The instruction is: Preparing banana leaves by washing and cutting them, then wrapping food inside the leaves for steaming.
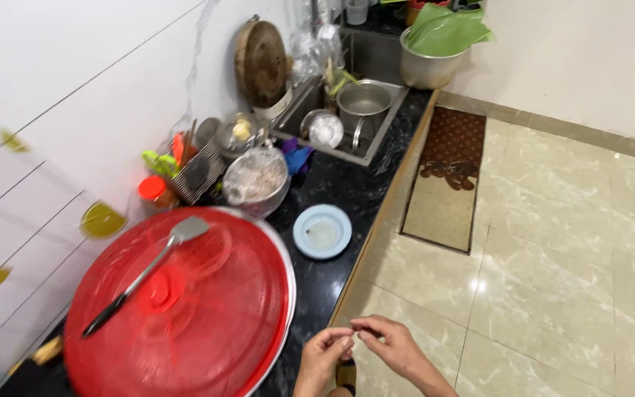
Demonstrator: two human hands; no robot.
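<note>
Big red mesh food cover (185, 309) with spatula (148, 268) at 9 o'clock, pale blue plate (322, 231) at 12, left hand (323, 360) and right hand (395, 345) at 6 pinch something tiny, unidentifiable, fingertips touching; fiddling step, calls for fine finger control.

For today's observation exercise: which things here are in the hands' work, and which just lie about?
In hand: left hand and right hand, fingertips pinching something too small to tell.

Lying about: red mesh cover, spatula, blue lid, steel pot, doormat.
</note>
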